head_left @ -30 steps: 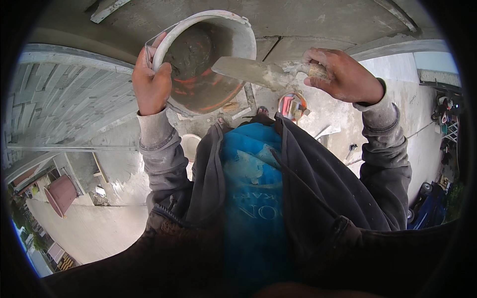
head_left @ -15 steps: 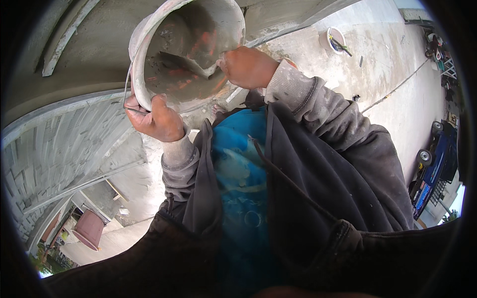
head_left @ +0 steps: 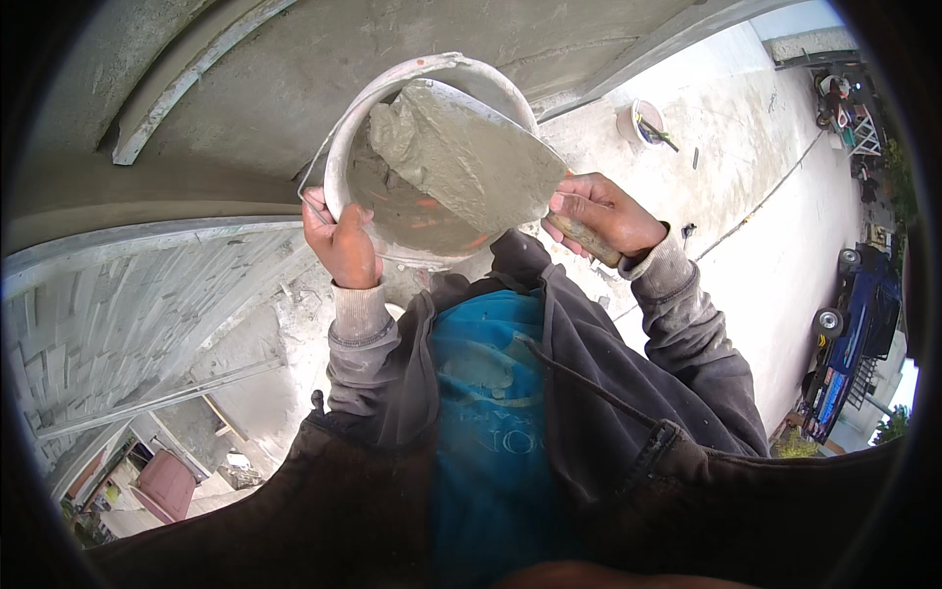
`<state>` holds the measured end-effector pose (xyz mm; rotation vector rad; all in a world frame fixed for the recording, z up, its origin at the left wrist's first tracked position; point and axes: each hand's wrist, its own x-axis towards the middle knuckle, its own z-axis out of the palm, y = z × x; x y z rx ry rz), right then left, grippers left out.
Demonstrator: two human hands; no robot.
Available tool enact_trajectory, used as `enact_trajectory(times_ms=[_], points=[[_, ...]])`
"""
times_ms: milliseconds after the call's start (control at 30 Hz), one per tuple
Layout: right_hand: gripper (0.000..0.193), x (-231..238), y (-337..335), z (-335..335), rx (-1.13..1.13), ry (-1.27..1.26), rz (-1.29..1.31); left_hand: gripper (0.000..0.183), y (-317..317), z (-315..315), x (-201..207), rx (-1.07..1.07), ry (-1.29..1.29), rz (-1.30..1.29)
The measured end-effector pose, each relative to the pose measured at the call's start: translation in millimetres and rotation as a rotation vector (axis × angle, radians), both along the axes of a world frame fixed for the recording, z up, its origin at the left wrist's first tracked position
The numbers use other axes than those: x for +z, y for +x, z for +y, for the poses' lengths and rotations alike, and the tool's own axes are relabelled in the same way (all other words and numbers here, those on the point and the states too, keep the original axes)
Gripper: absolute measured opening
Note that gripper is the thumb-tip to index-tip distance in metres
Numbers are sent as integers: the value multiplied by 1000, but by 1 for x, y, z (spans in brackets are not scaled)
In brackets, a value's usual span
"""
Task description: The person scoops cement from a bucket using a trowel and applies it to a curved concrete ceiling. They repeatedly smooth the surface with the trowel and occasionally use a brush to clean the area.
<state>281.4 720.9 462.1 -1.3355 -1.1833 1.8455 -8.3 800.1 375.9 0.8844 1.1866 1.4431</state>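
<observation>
Two hands | left hand [head_left: 343, 240] fingers grip bucket [head_left: 432, 79] rim | right hand [head_left: 601, 214] fingers wrap trowel [head_left: 466, 152] handle, seemingly mortar-laden

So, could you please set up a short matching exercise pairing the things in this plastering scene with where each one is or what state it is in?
Things:
1. white round plastic bucket
2. flat metal trowel blade
3. wooden trowel handle
4. small white tub with a tool in it

Places or states:
A. gripped in the right hand
B. loaded with grey mortar
C. standing far below on the pale ground
D. held at its rim by the left hand

Pairs: 1-D, 2-B, 3-A, 4-C
</observation>
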Motion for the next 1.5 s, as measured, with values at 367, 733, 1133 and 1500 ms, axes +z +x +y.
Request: enact_trajectory(times_ms=[367,733,1133,1500], points=[[33,140,149,108,-89,1345,-1377,31,85,37,100,-351,677,1019],[25,153,189,188,142,1554,-1507,32,158,85,100,-224,694,1249],[22,134,180,201,190,1652,-1631,32,188,106,91,-118,612,1357],[29,159,187,200,294,1593,-1384,33,192,105,91,-109,600,1405]])
